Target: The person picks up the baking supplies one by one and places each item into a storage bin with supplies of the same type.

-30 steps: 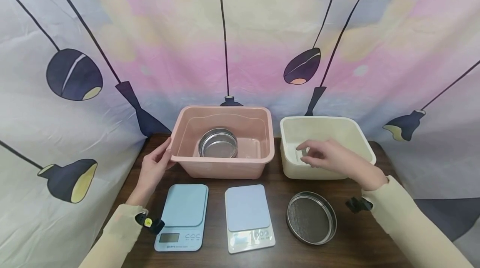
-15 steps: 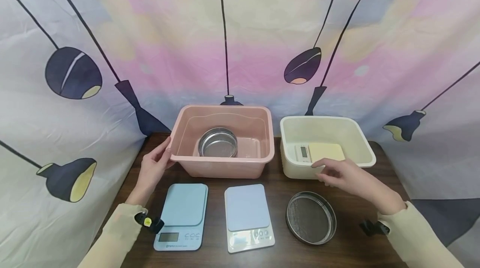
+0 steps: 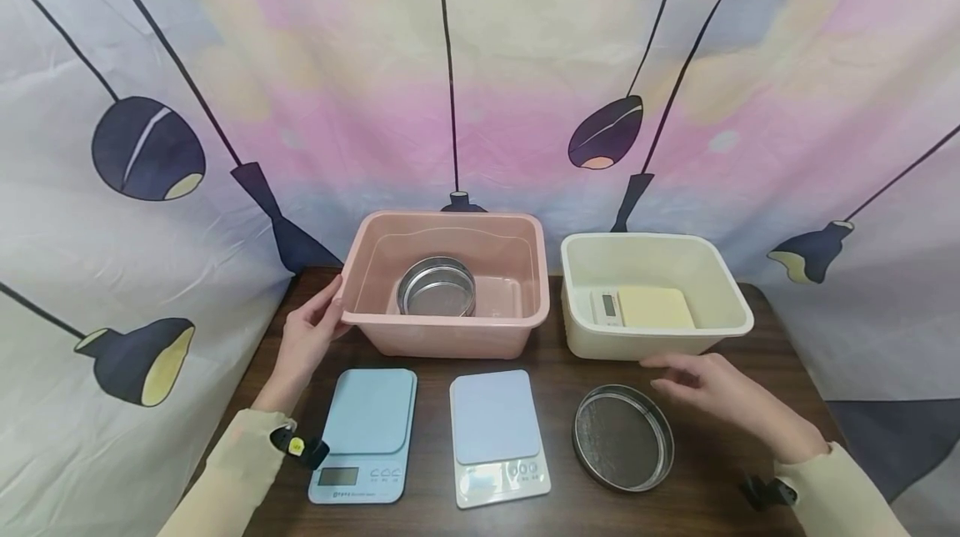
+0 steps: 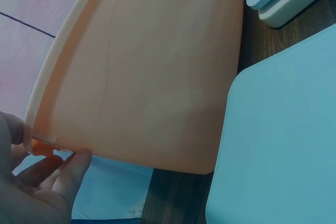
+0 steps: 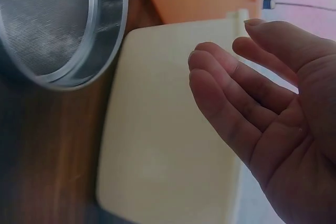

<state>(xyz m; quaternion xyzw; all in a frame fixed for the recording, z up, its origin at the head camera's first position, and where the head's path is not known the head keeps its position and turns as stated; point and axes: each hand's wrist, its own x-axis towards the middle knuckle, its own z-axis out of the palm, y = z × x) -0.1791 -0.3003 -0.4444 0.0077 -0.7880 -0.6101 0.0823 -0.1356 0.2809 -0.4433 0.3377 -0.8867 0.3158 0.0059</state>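
At the left end of the pink plastic basin [image 3: 450, 337], my left hand [image 3: 307, 337] grips the rim; in the left wrist view its fingers [image 4: 73, 177] bend about the basin's corner edge. Inside that basin lies a round metal sieve [image 3: 437, 287]. My right hand [image 3: 712, 387] hovers in front of the cream plastic basin [image 3: 637, 345], fingers loosely bent and holding nothing. A yellow-topped kitchen scale [image 3: 656, 308] rests in the cream basin. Just left of the right hand, another round sieve [image 3: 624, 437] lies on the table.
A light blue kitchen scale [image 3: 367, 429] and a white one [image 3: 498, 433] lie side by side on the dark wooden table [image 3: 577, 512]. Behind the basins hangs a curtain [image 3: 510, 62] printed with lamps.
My right hand has let go of the yellow scale in the cream basin and come out over its front rim, toward the sieve on the table. My left hand stays on the pink basin.
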